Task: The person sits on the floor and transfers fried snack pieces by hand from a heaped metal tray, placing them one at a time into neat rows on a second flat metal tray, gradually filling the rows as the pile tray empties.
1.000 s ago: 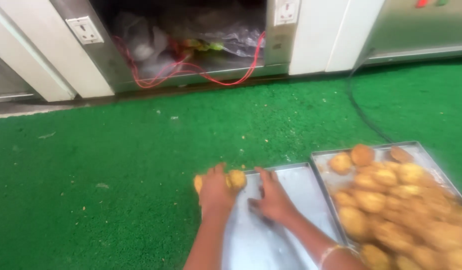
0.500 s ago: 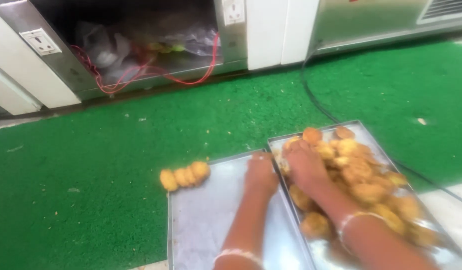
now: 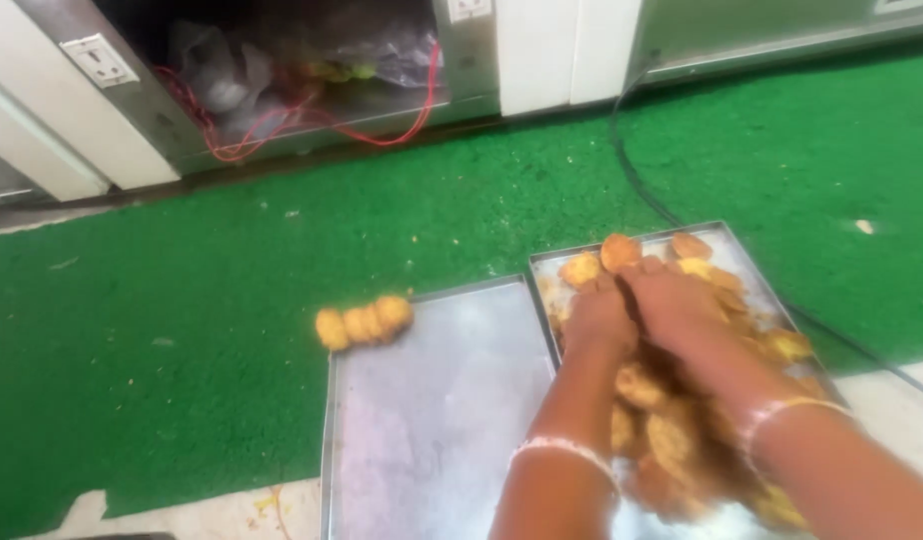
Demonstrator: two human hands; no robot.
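With both my left hand and right hand cupped over the biscuits piled in the right tray, fingers curled but blurred, I'd gather gently so nothing crumbles.

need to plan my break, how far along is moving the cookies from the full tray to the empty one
Barely started. Done: one short row of cookies sits at the far left corner of the left tray, which is otherwise bare metal. In hand: the left hand and right hand are both down in the heap on the right tray, gathering more. Left: nearly the whole heap of cookies.
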